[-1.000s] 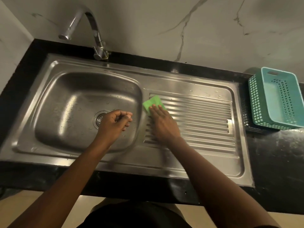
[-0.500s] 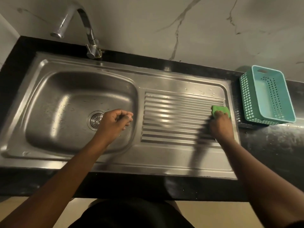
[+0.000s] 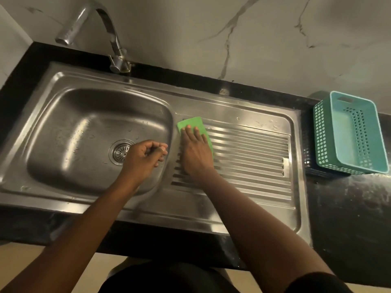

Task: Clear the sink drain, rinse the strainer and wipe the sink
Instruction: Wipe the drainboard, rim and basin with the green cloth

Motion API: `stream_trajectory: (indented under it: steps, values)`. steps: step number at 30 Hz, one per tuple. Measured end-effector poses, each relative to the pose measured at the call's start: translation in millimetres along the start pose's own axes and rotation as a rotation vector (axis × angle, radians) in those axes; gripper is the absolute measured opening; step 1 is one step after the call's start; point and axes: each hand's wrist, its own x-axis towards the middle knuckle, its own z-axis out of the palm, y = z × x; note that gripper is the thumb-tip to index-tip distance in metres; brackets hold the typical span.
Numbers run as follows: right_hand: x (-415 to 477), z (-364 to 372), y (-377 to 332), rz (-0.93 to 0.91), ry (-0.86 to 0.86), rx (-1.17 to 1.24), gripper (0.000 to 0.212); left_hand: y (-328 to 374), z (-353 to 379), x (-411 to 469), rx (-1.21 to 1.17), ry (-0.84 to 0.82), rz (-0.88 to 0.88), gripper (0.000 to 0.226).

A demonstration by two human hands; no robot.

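Observation:
A stainless steel sink has a basin on the left and a ribbed drainboard on the right. The round metal strainer sits in the drain at the basin's bottom. My right hand lies flat on a green cloth, pressing it onto the drainboard's left end beside the basin. My left hand hovers over the basin's right side, fingers curled in a loose fist with nothing seen in it, partly covering the strainer's edge.
A curved chrome tap stands behind the basin. A teal perforated plastic basket lies tilted on the black countertop right of the sink. A marble wall rises behind. Water drops dot the basin.
My right hand has swept the green cloth back from the drainboard's right end to its left end. The left hand has stayed over the basin.

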Motion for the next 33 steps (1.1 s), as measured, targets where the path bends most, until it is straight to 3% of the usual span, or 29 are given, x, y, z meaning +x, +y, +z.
stream_trajectory:
  steps: [3,5,9,13,19,28,33]
  values:
    - [-11,-7,39,-0.136,-0.01,-0.043,0.068,0,9,0,0.014,-0.015,0.008,0.013]
    - [-21,-12,73,-0.104,0.033,-0.027,0.066,1,15,1,0.017,-0.019,0.014,0.013]
    - [-51,-27,150,0.156,0.16,0.009,0.057,3,22,4,0.004,-0.035,0.004,0.013]
    - [-80,-48,219,0.398,0.154,0.012,0.066,3,29,1,-0.025,-0.07,0.017,0.014]
    - [-51,-33,177,0.624,0.242,0.055,0.057,-5,28,0,-0.029,-0.089,-0.001,0.014]
    - [28,-4,-8,0.082,0.01,0.016,0.073,-3,13,1,-0.02,-0.037,-0.033,0.013]
    - [48,-6,-13,-0.122,-0.08,-0.068,0.073,3,-2,3,-0.009,0.028,-0.027,0.016]
